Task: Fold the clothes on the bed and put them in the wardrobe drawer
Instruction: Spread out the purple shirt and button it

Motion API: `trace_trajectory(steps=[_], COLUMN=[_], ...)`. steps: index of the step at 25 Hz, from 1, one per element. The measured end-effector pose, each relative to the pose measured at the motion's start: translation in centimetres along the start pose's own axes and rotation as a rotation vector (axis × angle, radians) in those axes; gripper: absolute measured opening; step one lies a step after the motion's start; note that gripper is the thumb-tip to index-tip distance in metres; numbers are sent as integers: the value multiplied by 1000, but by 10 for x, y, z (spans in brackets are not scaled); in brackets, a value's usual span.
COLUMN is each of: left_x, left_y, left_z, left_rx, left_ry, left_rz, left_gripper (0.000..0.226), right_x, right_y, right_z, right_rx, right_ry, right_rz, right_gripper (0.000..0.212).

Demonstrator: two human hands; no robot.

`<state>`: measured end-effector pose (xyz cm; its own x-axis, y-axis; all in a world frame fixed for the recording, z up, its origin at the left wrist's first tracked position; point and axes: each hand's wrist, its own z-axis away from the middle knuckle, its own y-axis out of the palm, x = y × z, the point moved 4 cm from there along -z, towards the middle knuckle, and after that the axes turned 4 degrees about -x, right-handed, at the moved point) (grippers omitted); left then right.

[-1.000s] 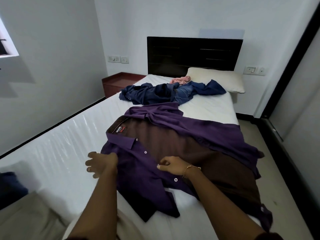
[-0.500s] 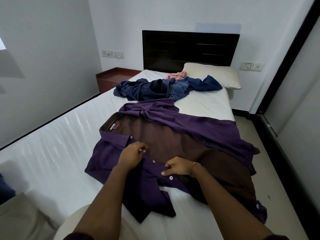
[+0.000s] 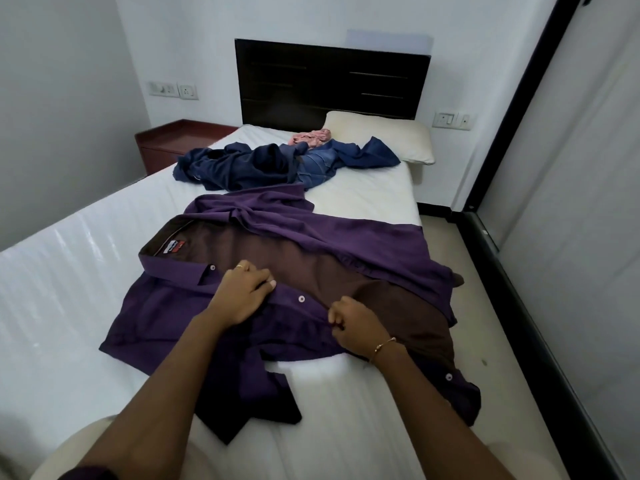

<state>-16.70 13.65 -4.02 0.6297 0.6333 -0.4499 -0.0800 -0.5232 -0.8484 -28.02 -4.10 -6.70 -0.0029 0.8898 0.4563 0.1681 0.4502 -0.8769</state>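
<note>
A red and dark label (image 3: pixel 175 248) is sewn inside the collar of the purple shirt (image 3: pixel 194 317), at about ten o'clock from the left hand (image 3: pixel 242 293). White lettering is carried on it, but it cannot be read.

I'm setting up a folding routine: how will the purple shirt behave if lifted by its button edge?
The purple shirt looks thin and floppy: it lies creased, one side drooping over the bed edge, so it would probably sag and swing. It seems light. Both the left hand and right hand are at the button edge, which probably helps control it.
</note>
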Motion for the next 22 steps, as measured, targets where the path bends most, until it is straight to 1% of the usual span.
trace_trajectory(steps=[1, 2, 3, 4, 5, 6, 7, 8, 9, 10, 11, 12, 13, 14, 15, 16, 19, 22], left_x=[-1, 0, 1, -1, -3, -6, -10, -13, -15, -18, -16, -13, -9, -1, 9, 21, 57, 95], left_y=[-2, -3, -5, -7, -9, -13, -15, -15, -16, -17, -14, -10, -6, 1, 9, 13, 15, 18], left_z=[0, -1, -3, -7, -9, -14, -22, -31, -42, -51, -60, -67, -72, -77, -81, -86, -102, -124], left_rx=[7, 18, 21, 19, 28, 42, 51, 47, 1, -108, -220, -300, -347, -349, -316, -308, -318, -312], left_ry=[-1, -11, -13, 4, 20, 56, 98, 135, 159, 191, 212, 213, 199, 168, 119, 58, -155, -408], left_rz=[96, 196, 261, 293, 289, 248, 159, 49, -66, -173, -256, -300, -309, -294, -256, -204, -96, -7], left_gripper=[25, 23, 26, 30, 32, 31, 27, 23, 24, 30, 29, 22, 16, 24, 34, 36, 22, 25], right_x=[-9, -18, -26, -33, -38, -43, -48, -51, -53, -53, -53, -52, -50, -48, -47, -47, -43, -41], right_y=[-5, -8, -12, -20, -31, -45, -61, -76, -89, -101, -109, -112, -110, -104, -93, -79, -34, 12], right_z=[2, 6, 10, 13, 14, 11, 4, -5, -18, -32, -48, -63, -74, -85, -96, -109, -150, -184], right_rx=[36, 115, 189, 230, 219, 178, 143, 115, 88, 54, 8, -36, -63, -75, -79, -75, -20, 66], right_ry=[35, 60, 86, 118, 156, 200, 244, 279, 308, 338, 365, 385, 407, 417, 413, 399, 309, 212], right_rz=[4, 7, -1, -15, -40, -48, -25, 28, 75, 115, 147, 190, 240, 278, 293, 273, 157, 158], right_gripper=[15, 13, 9, 13, 23, 30, 32, 32, 31, 27, 22, 16, 10, 15, 23, 27, 21, 27])
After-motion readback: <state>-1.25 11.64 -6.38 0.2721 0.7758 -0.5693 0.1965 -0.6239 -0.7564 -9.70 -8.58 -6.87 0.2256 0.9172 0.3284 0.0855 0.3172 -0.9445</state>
